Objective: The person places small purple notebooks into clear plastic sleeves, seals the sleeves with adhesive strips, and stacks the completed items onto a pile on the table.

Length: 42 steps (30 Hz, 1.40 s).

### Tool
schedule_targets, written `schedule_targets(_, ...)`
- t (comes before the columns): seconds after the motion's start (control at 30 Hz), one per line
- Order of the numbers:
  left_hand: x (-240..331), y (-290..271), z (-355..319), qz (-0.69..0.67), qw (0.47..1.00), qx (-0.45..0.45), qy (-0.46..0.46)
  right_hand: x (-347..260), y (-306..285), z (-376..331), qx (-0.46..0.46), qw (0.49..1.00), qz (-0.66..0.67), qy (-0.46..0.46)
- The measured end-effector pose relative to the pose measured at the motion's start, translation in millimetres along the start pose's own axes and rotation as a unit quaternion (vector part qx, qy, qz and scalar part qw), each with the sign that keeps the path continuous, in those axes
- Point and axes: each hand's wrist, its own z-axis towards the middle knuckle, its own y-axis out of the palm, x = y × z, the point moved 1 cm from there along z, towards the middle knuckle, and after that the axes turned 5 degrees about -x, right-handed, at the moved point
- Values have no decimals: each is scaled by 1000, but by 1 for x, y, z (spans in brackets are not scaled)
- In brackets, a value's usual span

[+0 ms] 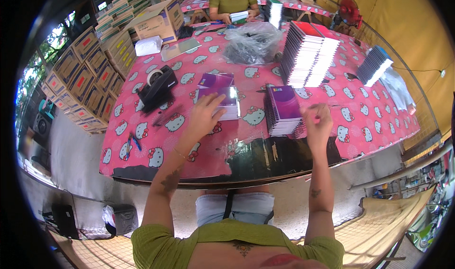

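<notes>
My left hand [207, 113] lies with fingers stretched out over a low stack of purple-covered notebooks [219, 81] left of centre on the table. To the right stands a taller stack of spiral notebooks [284, 103] with purple covers, black coils on its left side and white page edges in front. Just right of that stack is my right hand [318, 121], its fingers curled in toward the thumb. Whether anything is pinched there is too small to make out.
A black tape dispenser [159, 86] and pens [133, 142] lie at left. Behind are a tall red-topped notebook stack [308, 55], a clear plastic bag [251, 43] and dark notebooks [374, 66]. Cartons [83, 86] rise beyond the table; a person [233, 5] handles a notebook across it.
</notes>
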Motion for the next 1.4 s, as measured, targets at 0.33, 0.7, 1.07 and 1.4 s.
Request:
schedule_targets(0.33, 0, -11, -6, 36, 997, -3, 75, -27, 85, -63, -132, 980, 146, 7)
schedule_targets(0.7, -15, -26, 34, 15, 998, 63, 9, -5, 105, -86, -205, 955, 206, 56)
schedule_targets(1.07, 73, -4, -82, -31, 998, -55, 12, 19, 136, -128, -209, 913, 310, 165)
schedule_targets(1.4, 64, 16, -113, -283, 941, -21, -183, 11, 148, -117, -193, 921, 309, 135)
